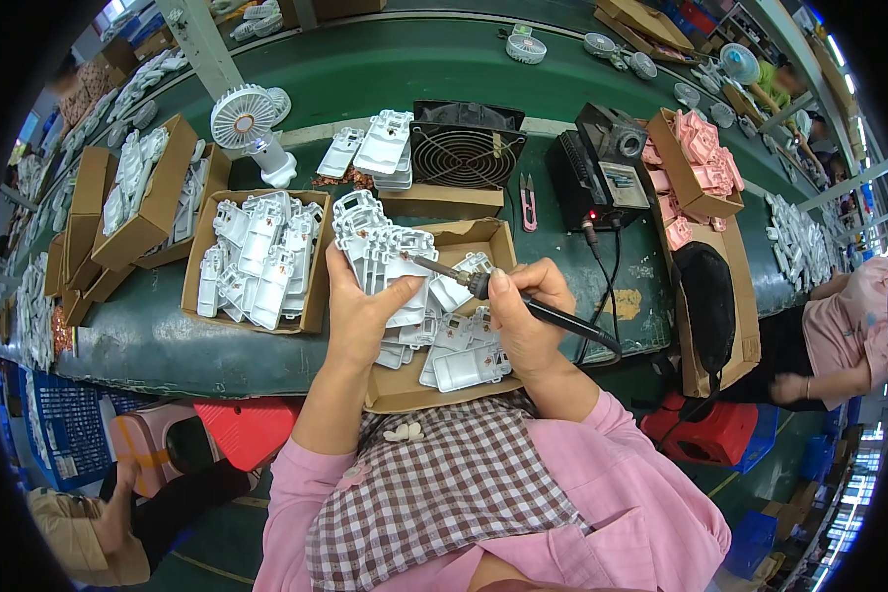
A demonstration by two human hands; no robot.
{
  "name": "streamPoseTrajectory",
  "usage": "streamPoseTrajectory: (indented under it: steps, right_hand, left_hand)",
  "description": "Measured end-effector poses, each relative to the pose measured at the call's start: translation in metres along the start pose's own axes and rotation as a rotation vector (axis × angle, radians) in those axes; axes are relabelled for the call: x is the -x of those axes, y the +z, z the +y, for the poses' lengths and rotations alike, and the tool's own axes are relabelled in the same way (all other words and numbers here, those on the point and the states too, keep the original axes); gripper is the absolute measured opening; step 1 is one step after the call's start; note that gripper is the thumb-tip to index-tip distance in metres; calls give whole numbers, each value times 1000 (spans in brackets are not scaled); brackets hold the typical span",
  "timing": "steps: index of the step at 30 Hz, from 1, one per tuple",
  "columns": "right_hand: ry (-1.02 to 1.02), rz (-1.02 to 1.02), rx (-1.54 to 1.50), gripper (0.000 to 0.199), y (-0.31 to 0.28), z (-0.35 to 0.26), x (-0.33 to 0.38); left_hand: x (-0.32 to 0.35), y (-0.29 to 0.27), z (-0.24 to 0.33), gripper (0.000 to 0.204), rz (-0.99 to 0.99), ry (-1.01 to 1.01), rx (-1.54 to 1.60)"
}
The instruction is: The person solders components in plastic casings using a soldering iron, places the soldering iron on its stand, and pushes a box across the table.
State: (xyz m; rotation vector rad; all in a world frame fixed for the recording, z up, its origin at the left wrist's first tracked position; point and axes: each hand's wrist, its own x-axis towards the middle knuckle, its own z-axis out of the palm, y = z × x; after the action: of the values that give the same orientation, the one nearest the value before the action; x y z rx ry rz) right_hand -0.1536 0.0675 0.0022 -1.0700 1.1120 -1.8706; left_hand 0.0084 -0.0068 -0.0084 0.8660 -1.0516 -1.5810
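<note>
My left hand (363, 308) is closed round a stack of white plastic housings (365, 237), held tilted above an open cardboard box (393, 398). In my right hand (531, 314) is a soldering iron (493, 288), gripped like a pen. Its metal tip meets or nearly meets the edge of the held stack; contact is too small to be sure of. Small copper-coloured spots show on the housings. More white housings (466, 367) lie in the box below my hands. The iron's black cable bends away to the right.
A box of white housings (257, 261) stands left, near a white handheld fan (247, 123). Behind are a black cooling fan (464, 156), pink-handled snips (529, 205) and a black soldering station (597, 178). Pink housings (696, 153) fill a box at right, beside a black pouch (703, 306).
</note>
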Motion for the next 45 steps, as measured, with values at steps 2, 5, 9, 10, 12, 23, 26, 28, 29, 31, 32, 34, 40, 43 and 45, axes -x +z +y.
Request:
streamPoseTrajectory:
  steps: [2,5,9,10,12,23,26,28,29,31,32,34,40,43,45]
  right_hand:
    - [-4,3,2,16,1,0,0]
    - [-3,7,7,16,1,1,0]
    - [12,12,12,16,3,-1,-1]
    - [12,12,12,16,2,-1,-1]
    - [11,56,15,16,0,2,0]
    - [-111,85,-172,15,-1,-1,2]
    - [-120,46,-143,16,-3,4,4]
    - [-126,28,-112,17,-3,4,4]
    - [-96,25,-66,17,-2,4,3]
    - [-64,22,-19,17,0,3,2]
    - [-68,26,27,17,0,3,2]
    - [-71,30,74,18,1,3,1]
    - [-48,27,120,19,-1,5,1]
    - [-42,26,128,19,0,4,1]
    - [-37,29,121,20,2,3,0]
  left_hand:
    - [0,0,0,64,1,4,-4]
    - [0,0,0,64,1,2,-6]
    - [0,-1,0,64,4,8,-20]
    - [0,-1,0,65,3,12,-14]
    - [0,0,1,65,1,16,-8]
    - [2,4,7,66,-8,-63,39]
    - [1,0,2,56,11,13,46]
    - [0,-2,-1,55,65,105,-39]
    - [0,-1,-1,54,79,94,-45]
    - [0,-1,-2,54,81,101,-55]
    - [-1,0,-2,53,82,109,-66]
    - [-1,-1,-1,53,82,96,-70]
    - [0,0,1,52,89,64,-74]
    - [1,1,1,52,92,61,-74]
    - [1,0,1,52,92,62,-75]
